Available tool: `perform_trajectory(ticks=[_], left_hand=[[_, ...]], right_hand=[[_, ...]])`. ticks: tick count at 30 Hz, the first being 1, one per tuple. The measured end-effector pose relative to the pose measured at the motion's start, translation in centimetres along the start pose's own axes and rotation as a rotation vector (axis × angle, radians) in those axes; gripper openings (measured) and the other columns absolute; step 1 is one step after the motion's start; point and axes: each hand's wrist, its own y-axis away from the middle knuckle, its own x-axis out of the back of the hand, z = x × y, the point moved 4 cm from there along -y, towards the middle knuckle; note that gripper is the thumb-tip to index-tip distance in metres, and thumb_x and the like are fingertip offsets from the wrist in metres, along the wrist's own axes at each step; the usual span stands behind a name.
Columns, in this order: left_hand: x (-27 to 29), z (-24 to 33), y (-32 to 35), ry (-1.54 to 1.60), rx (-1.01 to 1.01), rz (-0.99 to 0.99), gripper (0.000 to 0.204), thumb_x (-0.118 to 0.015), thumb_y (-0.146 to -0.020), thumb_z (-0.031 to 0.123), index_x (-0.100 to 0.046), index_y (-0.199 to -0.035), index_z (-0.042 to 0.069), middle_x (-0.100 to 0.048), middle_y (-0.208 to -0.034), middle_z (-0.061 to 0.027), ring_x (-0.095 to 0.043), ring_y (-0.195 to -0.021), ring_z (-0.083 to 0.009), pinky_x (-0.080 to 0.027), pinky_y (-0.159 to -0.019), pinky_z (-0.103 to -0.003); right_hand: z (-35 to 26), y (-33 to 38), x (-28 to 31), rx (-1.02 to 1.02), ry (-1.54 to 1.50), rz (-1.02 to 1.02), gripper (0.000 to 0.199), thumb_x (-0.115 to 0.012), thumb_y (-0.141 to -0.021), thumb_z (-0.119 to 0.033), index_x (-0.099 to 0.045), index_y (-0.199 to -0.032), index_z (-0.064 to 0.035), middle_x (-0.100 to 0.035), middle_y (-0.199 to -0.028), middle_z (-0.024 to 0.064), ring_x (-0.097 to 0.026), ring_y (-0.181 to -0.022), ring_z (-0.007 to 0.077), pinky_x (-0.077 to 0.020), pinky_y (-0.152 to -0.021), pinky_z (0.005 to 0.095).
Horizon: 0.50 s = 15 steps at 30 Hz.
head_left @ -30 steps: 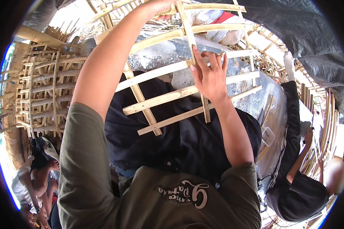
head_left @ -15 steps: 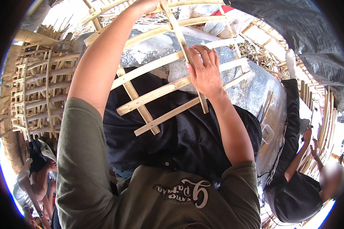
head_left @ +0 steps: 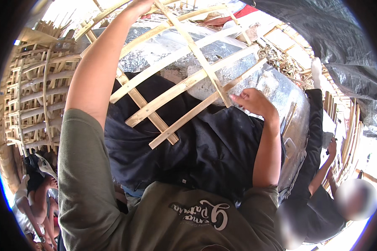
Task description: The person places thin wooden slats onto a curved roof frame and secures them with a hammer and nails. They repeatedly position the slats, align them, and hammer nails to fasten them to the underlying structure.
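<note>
A lattice frame of pale bamboo slats (head_left: 176, 93) lies tilted over my lap, its near slat ends above the dark cloth (head_left: 184, 142) on my legs. Up at the far edge, my left hand (head_left: 141, 7) grips the lattice; the picture's edge cuts off part of that hand. My right hand (head_left: 255, 102) is off the slats, its fingers curled in and its thumb side toward the near end of a crossing slat. I see nothing held in it. Small dark nail-like dots mark some of the slat joints.
Silvery sheeting (head_left: 289, 104) covers the surface ahead and to the right. Stacked bamboo lattices (head_left: 33, 96) stand at left. Black plastic sheeting (head_left: 322, 37) hangs at upper right. A person in black (head_left: 318, 213) sits at right; another person's limbs (head_left: 40, 201) show at lower left.
My right hand has left the crossing slat and moved right and nearer me, its fingers curling in. The lattice has turned and shifted a little left, along with my left hand.
</note>
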Motion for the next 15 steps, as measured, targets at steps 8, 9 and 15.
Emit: perform_trajectory(ticks=[8,9,15], left_hand=[[1.1,4.0,2.2,-0.342,-0.090,0.035,0.038,-0.057,-0.093,0.041,-0.076,-0.107,0.011,-0.072,-0.111,-0.0103,-0.059,-0.084,-0.0196,-0.046,-0.068,-0.036],[1.3,3.7,1.6,-0.235,-0.076,0.001,0.040,-0.056,-0.094,0.042,-0.076,-0.109,0.011,-0.071,-0.114,-0.0107,-0.060,-0.089,-0.0203,-0.046,-0.072,-0.036],[2.3,6.0,1.5,-0.170,-0.117,-0.012,0.045,-0.050,-0.102,0.042,-0.073,-0.119,0.007,-0.067,-0.127,-0.0125,-0.059,-0.117,-0.0231,-0.043,-0.101,-0.036]], right_hand=[[-1.9,-0.1,-1.5,0.099,-0.568,-0.141,0.058,-0.077,-0.090,-0.050,-0.067,-0.114,0.0016,-0.075,-0.096,0.0123,-0.073,-0.088,0.0186,-0.0598,-0.074,0.0313],[-2.0,-0.1,-1.4,0.147,-0.633,-0.116,0.057,-0.076,-0.090,-0.050,-0.067,-0.114,0.0013,-0.075,-0.097,0.0121,-0.073,-0.091,0.0190,-0.0598,-0.075,0.0315],[-2.3,-0.3,-3.1,0.195,-1.331,-0.165,0.047,-0.074,-0.095,-0.016,-0.051,-0.135,-0.0025,-0.066,-0.127,0.0141,-0.069,-0.112,0.0253,-0.0577,-0.095,0.0424]])
